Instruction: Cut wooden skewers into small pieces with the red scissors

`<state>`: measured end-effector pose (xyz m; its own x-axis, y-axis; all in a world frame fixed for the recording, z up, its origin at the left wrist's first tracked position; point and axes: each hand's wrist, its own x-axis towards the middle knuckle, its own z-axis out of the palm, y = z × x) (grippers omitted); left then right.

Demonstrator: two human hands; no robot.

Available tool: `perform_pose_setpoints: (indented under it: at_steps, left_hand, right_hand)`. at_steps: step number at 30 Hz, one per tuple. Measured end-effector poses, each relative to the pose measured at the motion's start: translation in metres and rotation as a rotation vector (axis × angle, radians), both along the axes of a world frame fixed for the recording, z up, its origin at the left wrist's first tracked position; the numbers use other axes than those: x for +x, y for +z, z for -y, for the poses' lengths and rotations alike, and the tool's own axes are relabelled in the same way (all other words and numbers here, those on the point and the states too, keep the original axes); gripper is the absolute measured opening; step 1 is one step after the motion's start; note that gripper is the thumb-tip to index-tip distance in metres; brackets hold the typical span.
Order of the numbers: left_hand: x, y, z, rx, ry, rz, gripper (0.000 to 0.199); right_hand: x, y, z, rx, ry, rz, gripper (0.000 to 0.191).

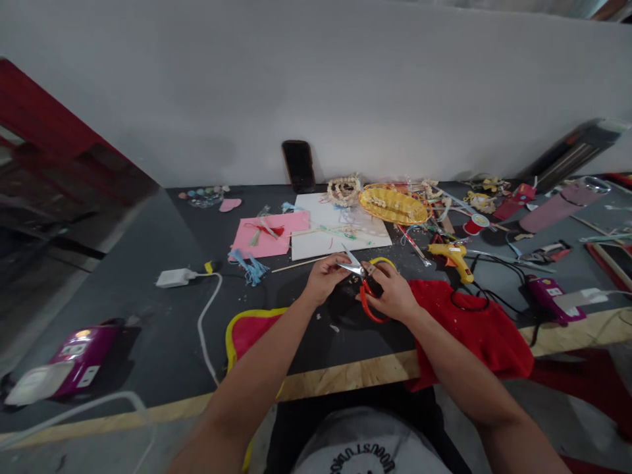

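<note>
My right hand [392,293] grips a pair of scissors [366,299] with orange-red handles. The scissors' metal blades are spread apart and point toward my left hand [323,280]. The fingers of my left hand are pinched together close to the blades; whatever they hold is too small to make out. Behind the hands lie a white board [316,243] and a pink sheet [247,240], which has a red tassel [277,232] on it. Blue tassels [251,268] rest at the pink sheet's near edge. A thin wooden stick [291,264] lies just beyond my left hand.
A yellow basket [395,205], beaded strings [344,189] and a yellow glue gun [451,258] are at the back right. Red cloth [469,329] lies under my right forearm. A phone [299,164] leans on the wall. Purple power strips [81,359] and cables lie at both sides.
</note>
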<state>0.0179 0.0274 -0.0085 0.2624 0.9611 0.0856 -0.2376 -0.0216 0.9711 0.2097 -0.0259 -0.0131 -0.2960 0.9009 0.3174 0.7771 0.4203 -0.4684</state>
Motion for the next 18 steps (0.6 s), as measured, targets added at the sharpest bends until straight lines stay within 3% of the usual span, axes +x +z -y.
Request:
perform_pose_setpoints:
  at_steps: [6, 12, 18]
  left_hand:
    - [0.0, -0.004, -0.002, -0.005, 0.007, 0.008, 0.027]
    - [0.0, -0.009, -0.003, -0.028, 0.032, 0.017, 0.028]
    - [-0.001, -0.01, -0.004, -0.039, 0.032, 0.029, 0.029]
  right_hand:
    - [-0.001, 0.0, 0.0, -0.017, -0.002, -0.024, 0.074]
    - [-0.003, -0.008, -0.001, 0.029, -0.102, -0.128, 0.076]
    - [-0.002, -0.008, -0.003, 0.034, -0.12, -0.055, 0.073]
